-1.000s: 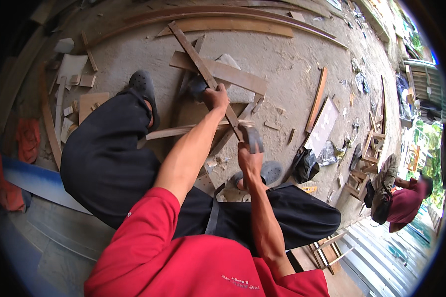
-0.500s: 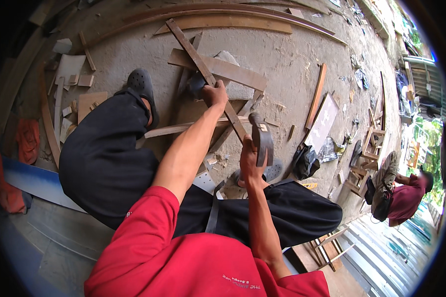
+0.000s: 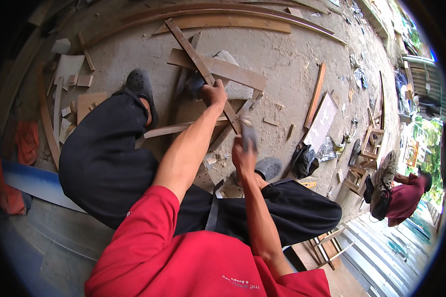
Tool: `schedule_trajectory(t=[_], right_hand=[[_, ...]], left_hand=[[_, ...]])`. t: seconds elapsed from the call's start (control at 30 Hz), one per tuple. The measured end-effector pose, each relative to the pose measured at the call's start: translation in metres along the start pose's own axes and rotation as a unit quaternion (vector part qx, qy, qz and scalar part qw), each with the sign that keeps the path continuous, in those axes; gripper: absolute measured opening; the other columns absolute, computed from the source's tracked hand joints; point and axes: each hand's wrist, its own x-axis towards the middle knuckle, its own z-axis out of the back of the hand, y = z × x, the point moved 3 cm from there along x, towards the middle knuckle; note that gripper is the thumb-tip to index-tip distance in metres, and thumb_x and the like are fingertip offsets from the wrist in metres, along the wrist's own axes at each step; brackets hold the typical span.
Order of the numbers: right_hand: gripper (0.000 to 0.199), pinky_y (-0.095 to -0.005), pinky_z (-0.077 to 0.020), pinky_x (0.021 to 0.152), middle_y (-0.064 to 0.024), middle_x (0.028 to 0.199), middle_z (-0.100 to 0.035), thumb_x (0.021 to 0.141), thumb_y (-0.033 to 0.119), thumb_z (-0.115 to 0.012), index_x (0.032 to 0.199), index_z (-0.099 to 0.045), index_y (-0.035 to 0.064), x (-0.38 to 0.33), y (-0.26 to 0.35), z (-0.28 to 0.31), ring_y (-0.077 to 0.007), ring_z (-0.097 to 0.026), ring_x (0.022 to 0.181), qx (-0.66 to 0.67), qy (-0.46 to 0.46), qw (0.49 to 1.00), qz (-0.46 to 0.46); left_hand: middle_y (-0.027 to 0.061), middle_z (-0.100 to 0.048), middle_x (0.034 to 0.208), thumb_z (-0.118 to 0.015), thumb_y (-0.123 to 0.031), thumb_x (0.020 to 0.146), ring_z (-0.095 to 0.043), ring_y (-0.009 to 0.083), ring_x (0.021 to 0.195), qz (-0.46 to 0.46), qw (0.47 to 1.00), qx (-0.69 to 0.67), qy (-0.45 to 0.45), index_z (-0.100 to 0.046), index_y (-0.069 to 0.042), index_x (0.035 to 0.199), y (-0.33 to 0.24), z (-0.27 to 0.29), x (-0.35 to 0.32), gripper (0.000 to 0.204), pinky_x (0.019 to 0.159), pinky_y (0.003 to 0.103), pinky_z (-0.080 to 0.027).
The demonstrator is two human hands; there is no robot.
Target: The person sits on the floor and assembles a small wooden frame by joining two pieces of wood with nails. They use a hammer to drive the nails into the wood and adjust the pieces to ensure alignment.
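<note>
I crouch over crossed wooden strips on a concrete floor. My left hand [image 3: 214, 94] presses down on a long dark wooden strip [image 3: 193, 52] that runs diagonally over a wider pale plank [image 3: 228, 70]. My right hand [image 3: 244, 156] grips a hammer [image 3: 248, 132], whose blurred head is down at the strip's lower end, just right of my left hand. My black-trousered legs spread to both sides, with a dark clog [image 3: 139, 84] on the left and a grey clog [image 3: 268, 167] on the right.
Curved wooden boards [image 3: 223, 10] lie along the far edge. Offcuts [image 3: 77, 79] are scattered at the left, a slat [image 3: 315, 94] and a white panel [image 3: 322, 121] at the right. Another person in red [image 3: 406, 195] crouches at the far right near small wooden stools [image 3: 369, 143].
My right hand raised the hammer upright half a second ago and has now swung it down onto the strip. My left hand has stayed on the strip.
</note>
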Motion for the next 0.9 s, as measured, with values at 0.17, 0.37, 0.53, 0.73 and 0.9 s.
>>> schedule_trajectory(t=[0.17, 0.37, 0.53, 0.73, 0.9], right_hand=[[0.022, -0.0458, -0.0471, 0.065, -0.024, 0.077, -0.062, 0.085, 0.016, -0.054, 0.099, -0.061, 0.0005, 0.023, 0.033, 0.002, -0.0407, -0.061, 0.068, 0.028, 0.04, 0.998, -0.027], [0.02, -0.0466, -0.0487, 0.072, -0.0237, 0.082, -0.063, 0.085, 0.009, -0.052, 0.099, -0.065, 0.0027, -0.004, -0.018, -0.01, -0.0423, -0.063, 0.078, -0.076, 0.03, 0.996, 0.022], [0.031, -0.0424, -0.0463, 0.07, -0.0215, 0.08, -0.061, 0.085, 0.011, -0.053, 0.112, -0.064, 0.0046, 0.028, 0.008, 0.009, -0.0314, -0.059, 0.071, 0.021, 0.051, 0.995, -0.085], [0.017, -0.0429, -0.0435, 0.056, -0.0204, 0.066, -0.057, 0.083, 0.017, -0.061, 0.091, -0.063, 0.0025, 0.009, 0.036, 0.041, -0.0354, -0.058, 0.058, -0.068, 0.066, 0.995, 0.037], [0.02, -0.0478, -0.0468, 0.057, -0.0161, 0.067, -0.062, 0.072, 0.02, -0.069, 0.076, -0.055, 0.0074, 0.014, -0.017, 0.05, -0.0379, -0.063, 0.065, -0.263, 0.199, 0.932, 0.15]], left_hand=[[0.0142, -0.058, 0.045, -0.053, -0.027, 0.082, -0.062, 0.0259, 0.042, -0.012, 1.0, -0.009, -0.011, -0.057, 0.003, 0.051, 0.01, 0.001, 0.007, 0.043, 0.045, 0.037, -0.052], [0.0136, -0.057, 0.044, -0.053, -0.028, 0.082, -0.062, 0.0265, 0.041, -0.008, 1.0, 0.01, -0.001, -0.056, 0.003, 0.049, 0.008, -0.001, 0.003, 0.046, 0.045, 0.037, -0.051], [0.0125, -0.055, 0.043, -0.053, -0.028, 0.083, -0.061, 0.0261, 0.04, -0.019, 1.0, -0.008, 0.004, -0.055, 0.002, 0.048, 0.004, 0.002, 0.004, 0.046, 0.043, 0.037, -0.05], [0.0111, -0.055, 0.043, -0.056, -0.025, 0.083, -0.06, 0.0213, 0.039, -0.007, 1.0, 0.02, 0.004, -0.055, 0.001, 0.049, 0.005, 0.001, 0.008, 0.043, 0.042, 0.034, -0.05], [0.0121, -0.057, 0.044, -0.054, -0.025, 0.083, -0.061, 0.0242, 0.04, -0.011, 1.0, 0.005, 0.007, -0.056, 0.001, 0.051, 0.004, 0.001, 0.005, 0.041, 0.042, 0.036, -0.049]])
